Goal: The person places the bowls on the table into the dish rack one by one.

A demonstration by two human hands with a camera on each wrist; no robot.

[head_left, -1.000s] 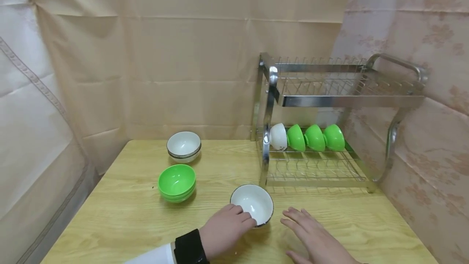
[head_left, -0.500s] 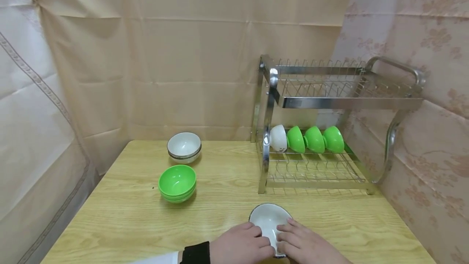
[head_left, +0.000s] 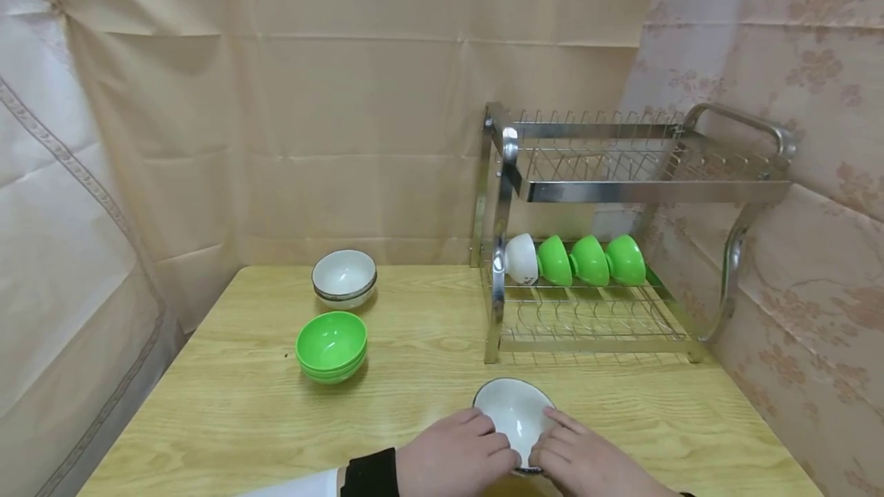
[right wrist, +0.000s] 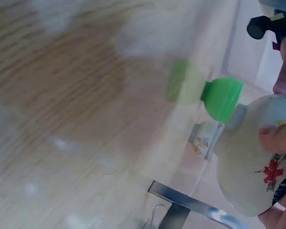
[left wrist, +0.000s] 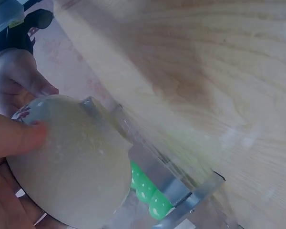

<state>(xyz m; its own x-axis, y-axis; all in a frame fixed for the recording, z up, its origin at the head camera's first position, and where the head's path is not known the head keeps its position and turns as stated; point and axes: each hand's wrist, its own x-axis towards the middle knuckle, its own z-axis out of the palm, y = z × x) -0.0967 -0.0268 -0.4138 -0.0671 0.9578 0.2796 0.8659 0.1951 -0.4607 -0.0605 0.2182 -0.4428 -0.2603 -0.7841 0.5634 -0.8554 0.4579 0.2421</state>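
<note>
Both hands hold a white bowl [head_left: 512, 409] with a dark rim at the front of the table. My left hand [head_left: 456, 451] grips its left side, fingers over the rim and thumb on the outer wall, as the left wrist view shows. On the opposite side my right hand [head_left: 587, 455] grips the rim, its thumb [right wrist: 279, 138] pressed against the outside. The bowl is raised and tilted, its pale underside [left wrist: 81, 162] and foot facing the wrist cameras. A red flower pattern shows on its outer wall in the right wrist view.
A two-tier metal dish rack [head_left: 642, 192] stands at the right; its lower tier holds a white bowl [head_left: 521, 259] and several green bowls [head_left: 590, 261] on edge. Stacked green bowls [head_left: 331, 343] and stacked white bowls [head_left: 344, 274] stand on the wooden table [head_left: 228, 405] at left.
The white bowl has moved right and toward me, up off the table, in my left hand. My right hand, apart from it at first, has come in to grip its right side.
</note>
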